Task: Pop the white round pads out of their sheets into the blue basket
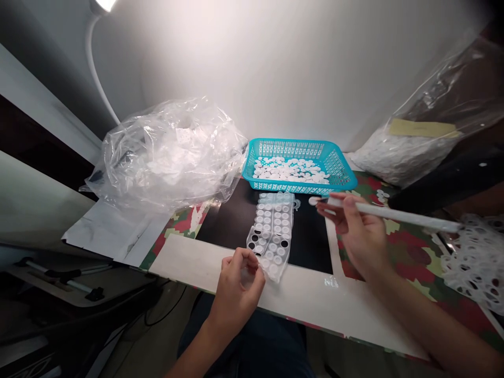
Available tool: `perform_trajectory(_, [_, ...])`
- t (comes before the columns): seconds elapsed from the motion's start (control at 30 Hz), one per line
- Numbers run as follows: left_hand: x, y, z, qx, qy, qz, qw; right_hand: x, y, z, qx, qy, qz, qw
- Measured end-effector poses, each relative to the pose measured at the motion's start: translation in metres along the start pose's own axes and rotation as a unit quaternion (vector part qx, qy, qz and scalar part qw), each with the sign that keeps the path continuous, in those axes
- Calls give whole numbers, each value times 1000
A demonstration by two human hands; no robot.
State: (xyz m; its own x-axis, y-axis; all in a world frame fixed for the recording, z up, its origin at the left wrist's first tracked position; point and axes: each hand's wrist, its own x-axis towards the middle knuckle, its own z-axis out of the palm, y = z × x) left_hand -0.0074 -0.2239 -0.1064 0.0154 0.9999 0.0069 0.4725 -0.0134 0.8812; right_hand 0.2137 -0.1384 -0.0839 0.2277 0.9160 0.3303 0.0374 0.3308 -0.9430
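Observation:
My right hand [362, 231] is closed around a long white pen-like stick [401, 214], held above the right side of the dark mat [311, 236]. At the stick's left tip is a small white disc [313, 201]. My left hand [240, 278] is pinched at the lower left edge of a translucent sheet [271, 262] with rows of round pockets. What lies between its fingertips is too small to tell. Many pockets hold white round pieces; several near the left hand show dark. A small clear ring-shaped piece [296, 203] lies at the sheet's upper right.
A turquoise basket [299, 187] holds many white discs [287, 169]. A large clear bag [169, 157] stands left, another bag [405, 152] at back right. Loose discs [381, 197] lie right of the basket. A pile of clear rings [476, 262] sits far right. A lamp [91, 58] rises at left.

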Motion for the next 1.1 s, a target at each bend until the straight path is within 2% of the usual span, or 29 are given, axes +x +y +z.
perform_trajectory(0.07, [0,0,-1,0,-6,4,1000,26,-3,-3,-86,8,-88,992])
perform_trajectory(0.17, [-3,-2,-5,3,-20,9,1000,66,-1,-10,-242,15,-181,953])
perform_trajectory(0.27, [-7,-3,-9,7,-41,18,999,89,4,-13,-326,11,-208,922])
perform_trajectory(0.33, [-9,-4,-10,10,-44,26,999,87,4,-9,-316,16,-218,923])
perform_trajectory(0.43, [-10,-3,-8,23,-33,36,998,58,-5,3,-248,0,-189,950])
perform_trajectory(0.53, [-9,-3,-5,62,-18,45,997,7,-18,15,-191,-121,-87,970])
perform_trajectory(0.6, [-8,-5,-3,85,-15,53,995,-30,-25,18,-160,-219,-5,963])
perform_trajectory(0.63, [-8,-6,-2,90,-16,56,994,-47,-28,18,-156,-241,24,958])
perform_trajectory(0.67, [-8,-6,-2,91,-20,58,994,-62,-29,17,-162,-244,50,955])
perform_trajectory(0.8, [-9,-9,-5,77,-38,56,995,-102,-26,11,-162,-231,72,957])
perform_trajectory(0.93, [-9,-10,-8,49,-55,43,996,-118,-17,13,-165,-213,72,960])
perform_trajectory(1.1, [-8,-10,-7,53,-75,38,995,-131,-15,23,-193,-153,69,967])
